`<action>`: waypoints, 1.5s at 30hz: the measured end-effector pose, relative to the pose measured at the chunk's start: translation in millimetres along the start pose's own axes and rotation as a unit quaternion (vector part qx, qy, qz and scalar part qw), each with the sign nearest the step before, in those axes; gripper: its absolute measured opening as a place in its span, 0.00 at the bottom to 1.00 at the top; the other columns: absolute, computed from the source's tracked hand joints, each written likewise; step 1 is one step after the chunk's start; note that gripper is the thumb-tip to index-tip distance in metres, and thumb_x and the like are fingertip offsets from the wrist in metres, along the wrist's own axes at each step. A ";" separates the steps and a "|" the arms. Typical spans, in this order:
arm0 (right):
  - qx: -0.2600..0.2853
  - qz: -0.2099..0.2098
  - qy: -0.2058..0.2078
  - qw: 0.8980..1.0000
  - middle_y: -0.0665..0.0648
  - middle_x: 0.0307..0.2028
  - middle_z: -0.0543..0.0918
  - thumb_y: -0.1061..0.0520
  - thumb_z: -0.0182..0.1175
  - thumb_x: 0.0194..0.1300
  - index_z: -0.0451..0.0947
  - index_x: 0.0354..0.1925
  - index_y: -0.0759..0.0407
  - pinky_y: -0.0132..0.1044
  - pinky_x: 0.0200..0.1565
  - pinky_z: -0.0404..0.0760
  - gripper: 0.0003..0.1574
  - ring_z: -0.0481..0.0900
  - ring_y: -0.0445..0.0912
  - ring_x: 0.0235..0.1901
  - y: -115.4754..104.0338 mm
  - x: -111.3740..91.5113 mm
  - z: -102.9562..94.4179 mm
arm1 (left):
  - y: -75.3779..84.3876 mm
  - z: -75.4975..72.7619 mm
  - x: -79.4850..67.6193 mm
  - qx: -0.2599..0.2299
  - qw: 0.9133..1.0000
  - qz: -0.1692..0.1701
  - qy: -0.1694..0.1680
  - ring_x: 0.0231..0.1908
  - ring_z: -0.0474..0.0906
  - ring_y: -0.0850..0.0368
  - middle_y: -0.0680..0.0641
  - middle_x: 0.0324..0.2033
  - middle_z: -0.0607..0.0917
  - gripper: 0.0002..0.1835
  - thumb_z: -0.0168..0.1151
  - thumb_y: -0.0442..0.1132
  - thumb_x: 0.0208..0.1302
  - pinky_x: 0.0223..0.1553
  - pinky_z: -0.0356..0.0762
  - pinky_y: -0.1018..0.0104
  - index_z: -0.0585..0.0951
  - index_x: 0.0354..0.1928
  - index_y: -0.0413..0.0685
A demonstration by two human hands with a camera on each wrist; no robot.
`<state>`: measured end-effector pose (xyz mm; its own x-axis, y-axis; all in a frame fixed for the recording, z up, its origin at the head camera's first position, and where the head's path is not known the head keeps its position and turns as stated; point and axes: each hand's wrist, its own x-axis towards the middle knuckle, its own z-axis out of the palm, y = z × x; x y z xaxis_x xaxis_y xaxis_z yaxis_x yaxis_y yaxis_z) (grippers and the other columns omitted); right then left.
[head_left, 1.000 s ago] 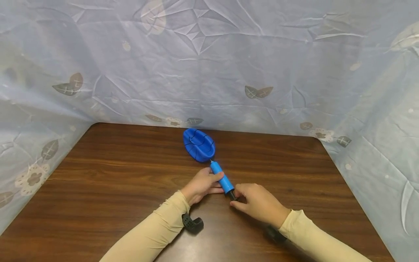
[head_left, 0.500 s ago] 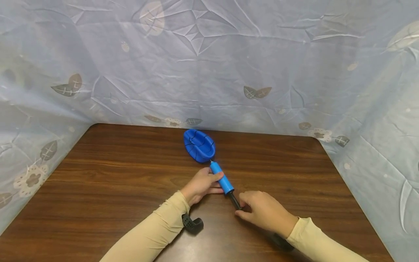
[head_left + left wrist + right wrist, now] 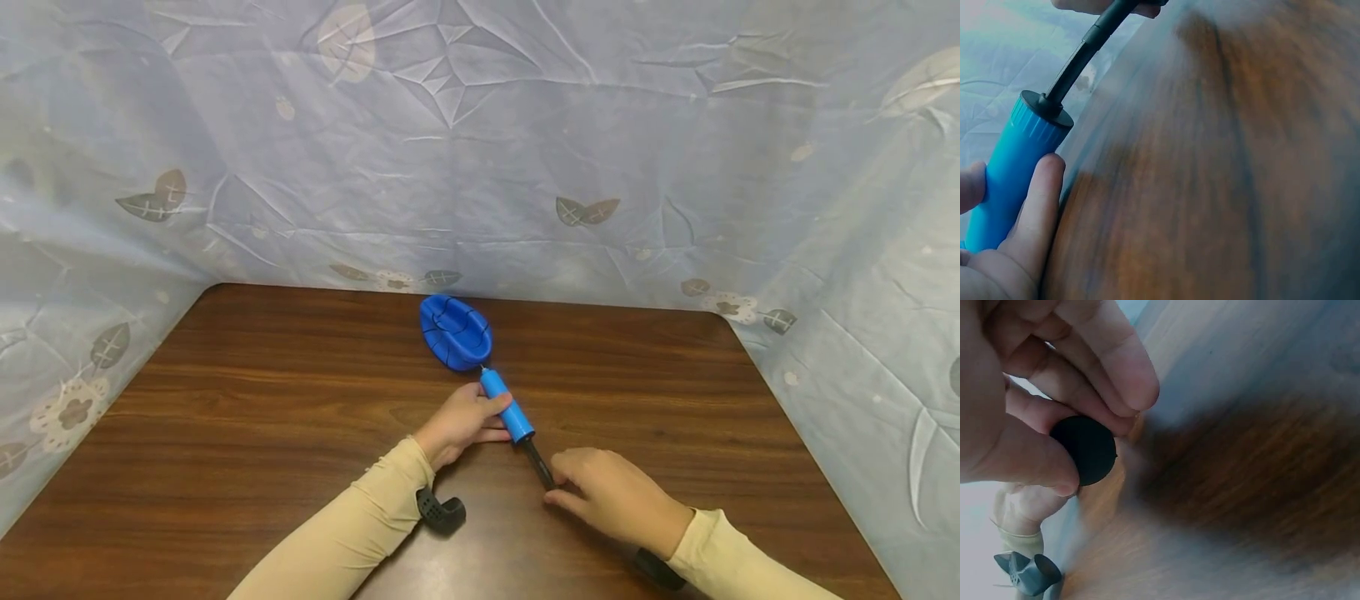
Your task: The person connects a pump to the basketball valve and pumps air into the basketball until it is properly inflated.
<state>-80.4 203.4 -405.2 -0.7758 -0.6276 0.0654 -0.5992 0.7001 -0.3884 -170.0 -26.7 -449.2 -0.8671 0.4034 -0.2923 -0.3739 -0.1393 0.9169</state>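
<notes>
A deflated blue ball [image 3: 456,333] with black lines lies caved in on the table. The needle of a small blue hand pump [image 3: 507,407] meets the ball's near edge. Around the pump's barrel, my left hand [image 3: 467,421] holds it between thumb and fingers. The black plunger rod [image 3: 1085,62] stands well out of the barrel's end cap. My right hand [image 3: 615,492] pinches the pump's black handle [image 3: 1085,450] between thumb and fingers; in the right wrist view the handle's round end faces the camera.
The brown wood-grain table [image 3: 300,375] is bounded at the back and sides by a grey-blue patterned cloth [image 3: 480,167]. A black wrist device [image 3: 441,510] sits on the left wrist, and another [image 3: 660,568] on the right.
My right hand has drawn the handle back toward me and to the right, so more black rod shows. The left hand, barrel and ball have stayed in place.
</notes>
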 end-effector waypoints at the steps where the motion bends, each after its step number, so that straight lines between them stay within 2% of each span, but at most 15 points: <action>1: 0.000 -0.006 0.004 1.000 0.37 0.25 0.71 0.52 0.73 0.65 0.72 0.28 0.45 0.25 0.24 0.72 0.18 0.66 0.30 0.23 0.5 1.4 0.3 | 0.0 -0.4 0.0 0.000 1.000 -0.002 0.000 0.46 0.86 0.45 0.32 0.48 0.83 0.17 0.54 0.35 0.80 0.52 0.87 0.52 0.67 0.60 0.28; 5: -0.006 -0.025 0.022 0.999 0.37 0.26 0.72 0.53 0.73 0.64 0.72 0.29 0.45 0.25 0.25 0.72 0.17 0.66 0.30 0.23 5.6 11.3 1.5 | -0.5 -1.3 0.4 0.002 1.000 -0.003 0.001 0.48 0.86 0.45 0.31 0.50 0.83 0.19 0.54 0.35 0.80 0.53 0.87 0.52 0.67 0.61 0.26; 12: 0.020 -0.017 0.033 0.999 0.37 0.26 0.75 0.53 0.74 0.64 0.74 0.29 0.44 0.26 0.25 0.72 0.16 0.68 0.31 0.24 15.5 30.0 2.1 | -1.9 -0.4 0.0 0.002 1.000 -0.002 0.001 0.50 0.85 0.44 0.30 0.51 0.82 0.20 0.54 0.35 0.80 0.54 0.86 0.53 0.67 0.63 0.26; 17: 0.030 -0.010 0.050 0.998 0.36 0.30 0.81 0.53 0.73 0.64 0.77 0.32 0.43 0.27 0.29 0.77 0.12 0.74 0.32 0.27 21.1 35.4 2.0 | -1.8 0.3 -0.5 -0.003 1.000 -0.001 -0.004 0.51 0.85 0.44 0.30 0.53 0.81 0.21 0.54 0.35 0.80 0.55 0.85 0.54 0.65 0.64 0.27; 23: 0.021 -0.007 0.046 0.999 0.38 0.32 0.83 0.54 0.73 0.65 0.80 0.35 0.45 0.29 0.32 0.80 0.10 0.76 0.33 0.30 20.5 37.6 1.6 | -1.4 0.9 -1.7 -0.013 1.000 0.003 -0.004 0.52 0.84 0.41 0.29 0.54 0.80 0.22 0.54 0.33 0.80 0.56 0.85 0.53 0.62 0.65 0.28; 28: -0.006 -0.047 0.033 0.998 0.40 0.33 0.83 0.56 0.73 0.65 0.80 0.37 0.48 0.30 0.35 0.83 0.09 0.78 0.32 0.32 17.2 41.6 2.0 | -2.2 -0.2 -3.3 -0.017 1.000 0.012 -0.007 0.52 0.85 0.41 0.29 0.53 0.80 0.20 0.54 0.33 0.79 0.56 0.85 0.52 0.63 0.64 0.27; 31: -0.017 -0.064 0.031 0.997 0.39 0.32 0.81 0.56 0.73 0.65 0.80 0.35 0.47 0.28 0.32 0.81 0.09 0.75 0.31 0.29 16.3 42.3 2.9 | -2.3 -1.0 -3.2 -0.019 1.000 0.013 -0.012 0.52 0.84 0.41 0.29 0.53 0.80 0.20 0.54 0.33 0.79 0.56 0.85 0.51 0.63 0.63 0.27; 36: -0.025 -0.054 0.026 0.998 0.38 0.32 0.81 0.55 0.73 0.65 0.80 0.36 0.47 0.28 0.32 0.80 0.09 0.75 0.31 0.29 15.9 38.6 1.8 | -2.0 -1.3 -2.7 -0.023 1.000 0.009 -0.012 0.52 0.85 0.39 0.30 0.52 0.81 0.20 0.54 0.33 0.79 0.56 0.85 0.50 0.64 0.64 0.28; 45: -0.024 -0.047 0.021 0.998 0.41 0.37 0.84 0.56 0.73 0.66 0.81 0.40 0.48 0.31 0.37 0.84 0.09 0.81 0.33 0.35 15.4 30.5 -0.7 | -2.9 -1.7 -0.8 -0.017 1.000 0.006 -0.003 0.46 0.86 0.45 0.32 0.49 0.83 0.22 0.56 0.39 0.79 0.53 0.86 0.51 0.65 0.63 0.29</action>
<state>-113.4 195.2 -408.5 -0.7225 -0.6772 0.1388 -0.6779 0.6547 -0.3344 -168.7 -28.1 -452.1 -0.8699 0.4069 -0.2788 -0.3741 -0.1758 0.9106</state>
